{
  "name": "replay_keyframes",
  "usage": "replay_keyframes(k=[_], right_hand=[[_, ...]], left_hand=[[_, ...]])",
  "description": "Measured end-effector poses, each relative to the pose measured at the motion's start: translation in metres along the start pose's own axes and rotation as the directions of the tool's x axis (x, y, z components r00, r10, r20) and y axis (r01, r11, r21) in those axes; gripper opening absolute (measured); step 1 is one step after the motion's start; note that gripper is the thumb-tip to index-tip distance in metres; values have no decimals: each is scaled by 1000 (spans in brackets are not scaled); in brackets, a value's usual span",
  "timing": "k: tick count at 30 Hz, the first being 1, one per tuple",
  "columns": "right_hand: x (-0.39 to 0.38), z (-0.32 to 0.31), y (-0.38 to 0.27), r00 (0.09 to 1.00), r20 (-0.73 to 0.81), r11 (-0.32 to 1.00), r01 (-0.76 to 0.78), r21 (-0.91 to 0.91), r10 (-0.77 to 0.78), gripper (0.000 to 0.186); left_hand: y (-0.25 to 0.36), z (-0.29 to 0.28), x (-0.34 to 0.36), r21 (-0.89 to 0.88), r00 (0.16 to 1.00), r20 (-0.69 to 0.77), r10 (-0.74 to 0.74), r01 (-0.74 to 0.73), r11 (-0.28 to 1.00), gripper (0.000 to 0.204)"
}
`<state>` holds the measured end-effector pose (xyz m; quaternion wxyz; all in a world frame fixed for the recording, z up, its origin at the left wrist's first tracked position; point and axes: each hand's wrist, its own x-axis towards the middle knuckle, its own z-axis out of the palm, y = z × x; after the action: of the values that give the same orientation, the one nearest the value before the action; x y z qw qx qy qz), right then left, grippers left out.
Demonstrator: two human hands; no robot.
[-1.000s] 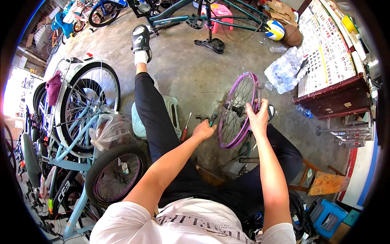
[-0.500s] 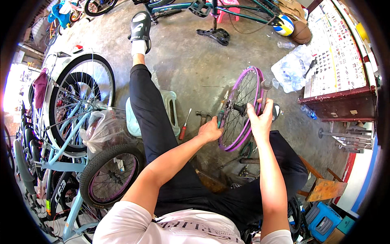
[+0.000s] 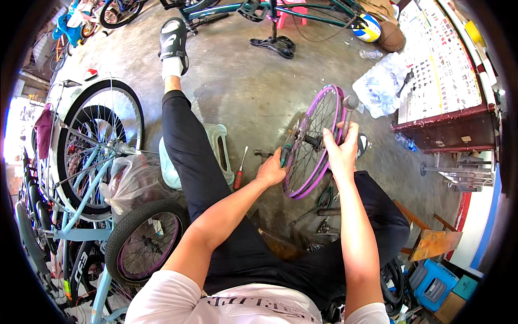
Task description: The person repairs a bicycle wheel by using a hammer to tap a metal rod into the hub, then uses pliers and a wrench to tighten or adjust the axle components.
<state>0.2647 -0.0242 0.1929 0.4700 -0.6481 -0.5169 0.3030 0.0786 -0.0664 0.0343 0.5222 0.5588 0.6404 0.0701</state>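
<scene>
A purple bicycle rim with dark spokes and a black hub stands tilted between my hands, without a tyre. My left hand is closed at the rim's left side around a tool with a dark green handle; its kind is hard to make out. At the right side my right hand grips a metal wrench, whose head sticks up past the fingers. The thumb of that hand points toward the hub and rests near the rim.
A red-handled screwdriver, a hammer and green-handled pliers lie on the floor. A pale blue stool is beside my leg. Left stand a light blue bicycle and a fat tyre; right, a dark red cabinet.
The whole view has shifted slightly, so things sit a little further left. Both hands keep their grips, and the rim stays between them at much the same tilt.
</scene>
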Motion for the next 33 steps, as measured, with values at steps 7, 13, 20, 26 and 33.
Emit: replay_keyframes(k=[7, 13, 20, 26, 33], right_hand=[[0, -3, 20, 999, -43, 996, 18, 86, -14, 44], [-38, -27, 82, 889, -137, 869, -378, 319, 438, 27], [-118, -4, 168, 790, -309, 818, -572, -58, 530, 42], [-117, 12, 185, 843, -43, 786, -517, -338, 536, 35], [-106, 30, 197, 892, -69, 839, -445, -313, 447, 20]], left_hand=[[5, 4, -3, -102, 999, -47, -20, 15, 995, 81], [-4, 10, 0, -97, 999, -50, 20, -25, 995, 71], [-20, 24, 8, -177, 996, -33, 84, -89, 980, 67], [-6, 12, -4, -310, 998, -39, 59, -68, 948, 57], [16, -5, -15, -318, 998, -26, 51, -57, 946, 49]])
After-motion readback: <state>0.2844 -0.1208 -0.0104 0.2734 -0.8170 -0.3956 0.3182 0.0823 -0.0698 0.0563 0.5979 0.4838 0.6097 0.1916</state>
